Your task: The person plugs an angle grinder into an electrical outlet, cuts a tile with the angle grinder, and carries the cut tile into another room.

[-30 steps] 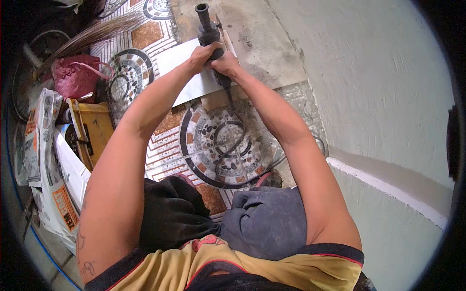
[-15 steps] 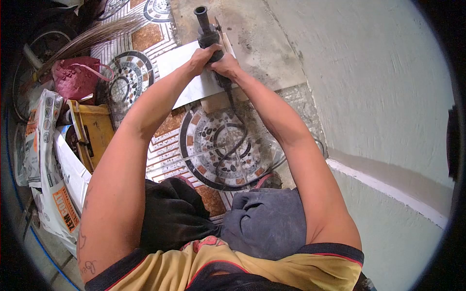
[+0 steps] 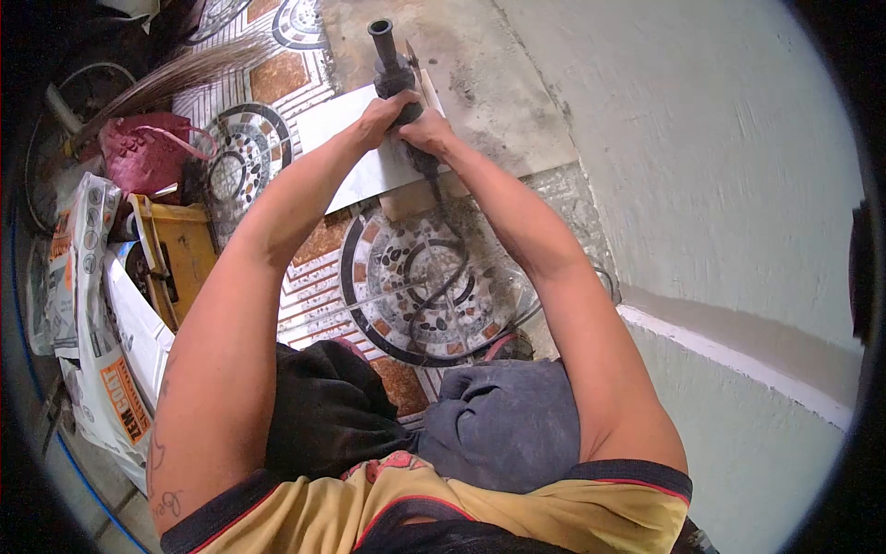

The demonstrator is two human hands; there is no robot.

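Note:
A black power tool [image 3: 393, 74] with a side handle and a thin disc [image 3: 412, 55] on its right is held over a white tile [image 3: 346, 125]. My left hand [image 3: 386, 118] wraps round the tool's body, and my right hand [image 3: 425, 131] grips it just behind, close against the left. From the tool's rear a black cord [image 3: 450, 222] runs down across the patterned floor. A light brown strip [image 3: 428, 90] lies along the tile's right edge, and a similar block [image 3: 406, 201] shows at its lower edge.
At the left are a pink woven bag [image 3: 148, 150], a yellow box [image 3: 180, 245], a printed white sack [image 3: 92, 277] and a straw broom [image 3: 185, 76]. A bicycle wheel [image 3: 46, 125] stands behind them. On the right rises a grey-green wall [image 3: 720, 166].
The tool and both hands have shifted slightly down in the view, toward my body. Both hands keep their hold.

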